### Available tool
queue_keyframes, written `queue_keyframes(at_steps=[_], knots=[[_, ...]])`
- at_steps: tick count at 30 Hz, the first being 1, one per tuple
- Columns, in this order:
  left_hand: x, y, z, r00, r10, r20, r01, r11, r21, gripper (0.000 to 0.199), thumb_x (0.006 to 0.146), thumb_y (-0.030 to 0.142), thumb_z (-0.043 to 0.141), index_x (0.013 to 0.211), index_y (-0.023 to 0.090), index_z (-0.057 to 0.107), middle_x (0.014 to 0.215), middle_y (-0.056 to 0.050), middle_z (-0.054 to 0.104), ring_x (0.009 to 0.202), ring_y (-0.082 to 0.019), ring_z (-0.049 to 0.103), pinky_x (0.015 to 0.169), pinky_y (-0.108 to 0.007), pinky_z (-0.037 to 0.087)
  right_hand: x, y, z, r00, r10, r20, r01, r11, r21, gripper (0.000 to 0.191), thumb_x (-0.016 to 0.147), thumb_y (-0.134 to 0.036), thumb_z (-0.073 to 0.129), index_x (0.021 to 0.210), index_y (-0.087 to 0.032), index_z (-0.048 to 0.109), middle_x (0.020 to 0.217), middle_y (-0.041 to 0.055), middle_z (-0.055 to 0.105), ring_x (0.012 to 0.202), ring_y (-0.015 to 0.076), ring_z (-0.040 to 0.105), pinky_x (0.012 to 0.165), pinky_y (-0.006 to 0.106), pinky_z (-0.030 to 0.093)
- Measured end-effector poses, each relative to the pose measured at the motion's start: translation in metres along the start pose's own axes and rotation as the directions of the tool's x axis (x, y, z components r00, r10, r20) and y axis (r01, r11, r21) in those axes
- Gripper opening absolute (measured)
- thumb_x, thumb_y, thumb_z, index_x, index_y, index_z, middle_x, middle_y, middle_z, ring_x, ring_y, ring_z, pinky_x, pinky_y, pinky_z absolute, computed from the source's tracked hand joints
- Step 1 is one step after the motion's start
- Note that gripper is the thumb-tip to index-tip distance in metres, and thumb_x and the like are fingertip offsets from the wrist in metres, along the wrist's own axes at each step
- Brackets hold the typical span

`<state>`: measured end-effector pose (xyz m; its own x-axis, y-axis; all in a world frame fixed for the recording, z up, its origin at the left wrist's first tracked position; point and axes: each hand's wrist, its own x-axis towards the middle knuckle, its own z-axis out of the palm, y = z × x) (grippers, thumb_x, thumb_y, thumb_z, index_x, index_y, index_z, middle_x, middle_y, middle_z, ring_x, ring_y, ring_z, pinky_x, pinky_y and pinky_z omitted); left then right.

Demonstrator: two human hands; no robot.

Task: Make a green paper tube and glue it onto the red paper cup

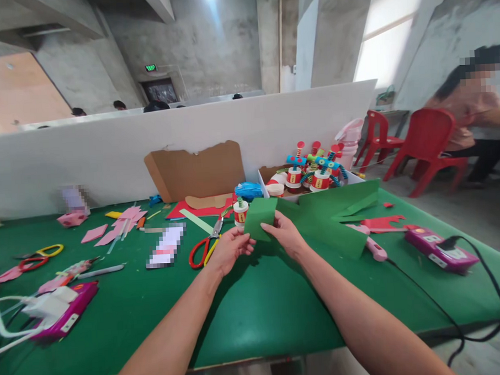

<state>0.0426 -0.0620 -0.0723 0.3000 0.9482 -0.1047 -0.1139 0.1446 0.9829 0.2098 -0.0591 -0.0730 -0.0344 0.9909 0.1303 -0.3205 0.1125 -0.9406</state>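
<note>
A small piece of green paper (pixel 259 216) is held up above the table between my two hands. My right hand (pixel 286 234) pinches its right edge, thumb in front. At the lower left corner, my left hand (pixel 235 248) has its fingers closed on the paper's edge. Scissors (pixel 200 251) with red and yellow handles lie just left of my left hand, blades pointing away. Behind them stands a small red and white cup figure (pixel 240 212) with a green coiled arm. Larger green paper sheets (pixel 317 217) lie to the right of my hands.
A box of finished cup figures (pixel 311 174) stands at the back. A pink glue gun (pixel 376 250) and a purple power strip (pixel 441 250) with cables lie right. Pink paper scraps (pixel 129 220), more scissors (pixel 40 256) and another power strip (pixel 69 317) lie left. A person (pixel 470 106) sits at right.
</note>
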Motion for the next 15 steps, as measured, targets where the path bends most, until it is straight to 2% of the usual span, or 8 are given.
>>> queue_keyframes(at_steps=[2, 5, 9, 10, 11, 12, 14, 15], knots=[[0.002, 0.001, -0.004, 0.999, 0.034, -0.030, -0.033, 0.998, 0.058, 0.030, 0.064, 0.038, 0.073, 0.074, 0.017, 0.054, 0.059, 0.002, 0.062, 0.046, -0.007, 0.053, 0.047, -0.018, 0.042, -0.001, -0.004, 0.000, 0.998, 0.037, 0.043, -0.037, 0.999, 0.001, 0.042, 0.058, -0.030, 0.079, 0.096, -0.020, 0.064, 0.086, -0.0001, 0.073, 0.072, 0.0139, 0.063, 0.066, 0.026, 0.049], [0.003, 0.007, -0.010, 0.997, 0.064, -0.042, -0.056, 0.985, 0.160, 0.029, 0.066, 0.042, 0.069, 0.072, 0.018, 0.053, 0.057, 0.002, 0.060, 0.045, -0.008, 0.051, 0.047, -0.020, 0.039, -0.002, -0.004, 0.000, 0.992, 0.112, 0.061, -0.106, 0.990, -0.090, 0.033, 0.055, -0.029, 0.081, 0.082, -0.016, 0.066, 0.069, -0.0018, 0.069, 0.055, 0.0087, 0.054, 0.050, 0.020, 0.039], [-0.001, 0.026, -0.039, 0.982, 0.133, -0.137, -0.071, 0.919, 0.388, 0.023, 0.075, 0.043, 0.060, 0.078, 0.021, 0.055, 0.064, 0.000, 0.062, 0.054, -0.014, 0.056, 0.051, -0.023, 0.038, 0.002, -0.006, -0.007, 0.996, 0.053, -0.067, -0.057, 0.997, -0.060, 0.029, 0.054, -0.031, 0.082, 0.062, -0.016, 0.059, 0.047, -0.0073, 0.053, 0.042, 0.0044, 0.037, 0.042, 0.020, 0.028], [-0.003, 0.030, -0.050, 0.971, 0.159, -0.181, -0.047, 0.863, 0.503, 0.019, 0.075, 0.038, 0.061, 0.078, 0.021, 0.054, 0.067, -0.002, 0.063, 0.060, -0.016, 0.059, 0.054, -0.023, 0.038, 0.004, -0.007, -0.009, 0.992, 0.029, -0.121, -0.032, 0.999, -0.025, 0.030, 0.053, -0.031, 0.083, 0.061, -0.016, 0.058, 0.044, -0.0085, 0.050, 0.040, 0.0041, 0.035, 0.040, 0.020, 0.027], [-0.005, 0.034, -0.061, 0.951, 0.196, -0.240, 0.048, 0.670, 0.741, 0.017, 0.074, 0.036, 0.061, 0.077, 0.022, 0.052, 0.070, -0.003, 0.064, 0.065, -0.018, 0.061, 0.056, -0.024, 0.038, 0.005, -0.009, -0.011, 0.985, 0.010, -0.172, -0.008, 1.000, 0.013, 0.031, 0.053, -0.031, 0.083, 0.061, -0.017, 0.057, 0.043, -0.0092, 0.048, 0.039, 0.0040, 0.034, 0.039, 0.020, 0.026], [-0.007, 0.036, -0.071, 0.942, 0.193, -0.275, 0.158, 0.467, 0.870, 0.019, 0.072, 0.036, 0.063, 0.077, 0.022, 0.051, 0.074, -0.006, 0.065, 0.072, -0.022, 0.063, 0.059, -0.026, 0.040, 0.006, -0.010, -0.012, 0.978, 0.000, -0.210, 0.011, 0.999, 0.051, 0.031, 0.052, -0.030, 0.084, 0.062, -0.017, 0.057, 0.043, -0.0095, 0.047, 0.038, 0.0041, 0.034, 0.038, 0.020, 0.026], [-0.009, 0.036, -0.084, 0.937, 0.165, -0.308, 0.257, 0.274, 0.927, 0.023, 0.065, 0.035, 0.067, 0.076, 0.023, 0.050, 0.075, -0.009, 0.067, 0.077, -0.028, 0.065, 0.062, -0.029, 0.041, 0.006, -0.013, -0.011, 0.969, 0.003, -0.247, 0.029, 0.992, 0.125, 0.032, 0.052, -0.029, 0.085, 0.062, -0.017, 0.057, 0.043, -0.0080, 0.050, 0.038, 0.0048, 0.039, 0.037, 0.019, 0.030], [-0.009, 0.034, -0.086, 0.940, 0.137, -0.312, 0.272, 0.249, 0.929, 0.025, 0.063, 0.035, 0.068, 0.076, 0.023, 0.050, 0.074, -0.009, 0.068, 0.077, -0.029, 0.066, 0.063, -0.030, 0.041, 0.006, -0.013, -0.010, 0.969, 0.021, -0.247, 0.019, 0.987, 0.159, 0.032, 0.052, -0.028, 0.086, 0.061, -0.016, 0.058, 0.044, -0.0066, 0.052, 0.039, 0.0052, 0.042, 0.037, 0.019, 0.033]])
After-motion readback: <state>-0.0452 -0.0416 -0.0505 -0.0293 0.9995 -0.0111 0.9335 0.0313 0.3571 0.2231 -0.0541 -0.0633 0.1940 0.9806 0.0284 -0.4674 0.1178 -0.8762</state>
